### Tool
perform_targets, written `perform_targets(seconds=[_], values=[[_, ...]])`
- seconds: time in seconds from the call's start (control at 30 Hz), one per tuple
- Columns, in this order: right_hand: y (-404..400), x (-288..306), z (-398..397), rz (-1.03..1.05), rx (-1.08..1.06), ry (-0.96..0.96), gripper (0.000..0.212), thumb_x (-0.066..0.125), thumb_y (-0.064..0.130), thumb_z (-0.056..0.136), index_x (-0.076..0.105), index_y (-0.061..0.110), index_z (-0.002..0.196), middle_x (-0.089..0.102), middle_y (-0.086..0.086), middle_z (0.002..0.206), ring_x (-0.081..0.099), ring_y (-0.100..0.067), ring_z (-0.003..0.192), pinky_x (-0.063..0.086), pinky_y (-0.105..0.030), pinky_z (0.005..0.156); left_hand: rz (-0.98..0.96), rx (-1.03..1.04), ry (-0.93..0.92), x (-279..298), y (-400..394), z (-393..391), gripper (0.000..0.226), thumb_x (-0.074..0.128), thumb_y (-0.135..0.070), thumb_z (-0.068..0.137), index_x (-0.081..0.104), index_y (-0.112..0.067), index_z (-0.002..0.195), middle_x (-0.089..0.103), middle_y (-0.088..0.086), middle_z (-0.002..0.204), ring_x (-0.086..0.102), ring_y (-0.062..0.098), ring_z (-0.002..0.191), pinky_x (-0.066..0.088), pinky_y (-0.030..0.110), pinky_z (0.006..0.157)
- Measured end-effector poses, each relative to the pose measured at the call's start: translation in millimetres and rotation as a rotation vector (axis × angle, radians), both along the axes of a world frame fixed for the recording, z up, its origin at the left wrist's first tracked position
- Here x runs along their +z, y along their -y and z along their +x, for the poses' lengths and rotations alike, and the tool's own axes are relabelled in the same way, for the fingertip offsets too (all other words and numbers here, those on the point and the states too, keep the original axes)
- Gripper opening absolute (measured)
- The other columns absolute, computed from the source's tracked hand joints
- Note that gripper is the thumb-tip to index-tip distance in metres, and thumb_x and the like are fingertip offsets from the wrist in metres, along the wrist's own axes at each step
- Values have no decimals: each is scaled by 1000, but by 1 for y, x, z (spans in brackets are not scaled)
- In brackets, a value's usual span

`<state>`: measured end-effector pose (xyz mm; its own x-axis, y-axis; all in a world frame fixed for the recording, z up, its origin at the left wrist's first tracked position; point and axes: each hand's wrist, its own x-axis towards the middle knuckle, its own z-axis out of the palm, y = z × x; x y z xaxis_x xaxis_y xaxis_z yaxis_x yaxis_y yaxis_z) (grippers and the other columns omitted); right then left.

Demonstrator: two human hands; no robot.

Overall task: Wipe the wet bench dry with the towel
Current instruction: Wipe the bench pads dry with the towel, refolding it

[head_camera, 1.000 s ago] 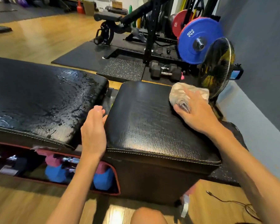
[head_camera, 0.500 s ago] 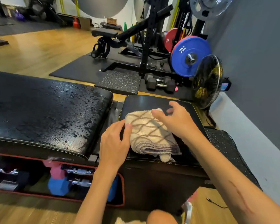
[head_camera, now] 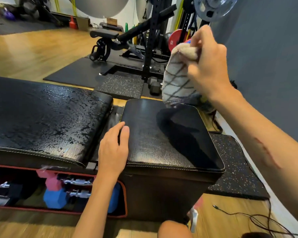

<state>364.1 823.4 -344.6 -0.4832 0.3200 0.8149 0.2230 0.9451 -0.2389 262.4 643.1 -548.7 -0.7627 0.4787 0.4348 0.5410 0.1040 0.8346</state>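
The black padded bench has two pads. The long left pad (head_camera: pixel 46 117) glistens with water droplets across its top. The smaller right seat pad (head_camera: pixel 162 134) looks dry and matte. My right hand (head_camera: pixel 208 66) grips the top of a beige towel with a grey diamond pattern (head_camera: pixel 176 79) and holds it in the air above the seat pad's far edge, the towel hanging down. My left hand (head_camera: pixel 113 150) rests flat with relaxed fingers at the seat pad's left edge, over the gap between the pads.
Pink and blue dumbbells (head_camera: pixel 53 194) lie in the open storage under the bench. A black squat rack (head_camera: pixel 153 48) with weight plates and dumbbells stands behind on rubber mats. A grey wall runs along the right. A thin cable (head_camera: pixel 239 213) lies on the wooden floor.
My right hand has lifted the towel off the seat pad into the air. My left hand let go of the towel and now lies at the pad's left edge.
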Motion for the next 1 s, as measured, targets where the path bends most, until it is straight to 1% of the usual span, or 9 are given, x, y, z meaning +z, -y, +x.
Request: perform_targets(seconds=[0.1, 0.23, 0.37, 0.47, 0.53, 0.6, 0.67, 0.73, 1.0], values=[[14, -25, 16, 52, 179, 258, 22, 57, -2, 74, 50, 6, 94, 52, -4, 76, 39, -13, 59, 31, -30, 55, 11, 7, 6, 1, -2, -1, 69, 27, -57, 91, 60, -10, 128, 63, 1, 128, 54, 11, 120, 35, 21, 101], [20, -89, 74, -191, 324, 702, 29, 66, 0, 81, 48, 22, 84, 57, 8, 77, 52, -9, 69, 43, -35, 58, 58, 23, 1, 2, -1, 0, 65, 28, -53, 92, 64, -8, 123, 64, -4, 119, 53, 0, 110, 30, 1, 91], [22, -82, 130, -621, 358, 1073, 22, 80, 30, 81, 64, 28, 96, 67, 20, 114, 54, 9, 117, 42, -23, 92, 98, 43, -30, 1, -1, 0, 55, 28, -44, 97, 66, -9, 115, 63, -11, 107, 50, -10, 99, 30, -3, 82], [28, -59, 109, -522, 270, 884, 29, 60, 65, 83, 61, 38, 93, 67, 21, 117, 56, 6, 116, 44, -31, 95, 121, 57, -1, -2, -2, -1, 49, 28, -34, 98, 66, -8, 116, 66, -7, 108, 54, -5, 102, 33, 1, 86], [36, -68, 70, -435, 152, 743, 48, 42, 71, 88, 59, 36, 117, 61, 13, 128, 53, -8, 123, 43, -39, 101, 127, 73, 33, -4, -1, -2, 47, 29, -32, 98, 65, -8, 117, 67, -2, 111, 58, 4, 105, 38, 8, 90], [45, -92, 23, -484, -6, 776, 66, 31, 67, 95, 40, 25, 145, 39, -2, 153, 34, -29, 141, 30, -53, 112, 125, 85, 43, -3, -2, 1, 48, 29, -32, 98, 65, -9, 118, 67, -1, 112, 59, 8, 107, 41, 16, 93], [54, -127, -16, -533, -174, 929, 76, 20, 70, 95, 13, 26, 157, 2, -7, 166, 0, -44, 149, 5, -66, 116, 107, 91, 37, -2, -3, 2, 46, 29, -32, 99, 64, -9, 119, 65, -5, 111, 55, 2, 104, 37, 9, 90], [53, -151, -34, -471, -257, 1009, 83, 13, 76, 91, -3, 29, 158, -17, -9, 165, -19, -47, 147, -11, -70, 112, 86, 101, 16, -2, -4, 1, 45, 29, -30, 99, 63, -9, 119, 61, -9, 108, 50, -6, 100, 30, -1, 85], [-43, -145, -76, -464, -300, 991, 84, 14, 82, 87, 1, 39, 157, -9, -3, 167, -11, -43, 150, -9, -70, 113, 107, 178, 5, -3, -9, 3, 35, 30, -19, 99, 64, -12, 104, 54, -19, 87, 46, -8, 81, 29, -3, 77]])
